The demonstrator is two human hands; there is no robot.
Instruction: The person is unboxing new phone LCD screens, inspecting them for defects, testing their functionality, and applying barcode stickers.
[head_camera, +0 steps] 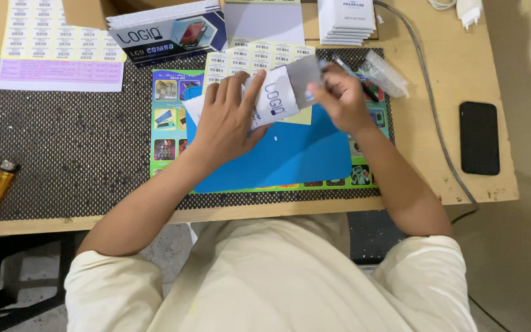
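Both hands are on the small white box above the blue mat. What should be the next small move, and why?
Probably push the grey insert further into the white box. The right hand pinches the insert at the box's open end, with part of it outside, while the left hand steadies the box over the blue mat.

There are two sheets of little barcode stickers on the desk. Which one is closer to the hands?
The yellow-backed sticker sheet just beyond the left hand, partly under the white packet; the other sheet lies far left.
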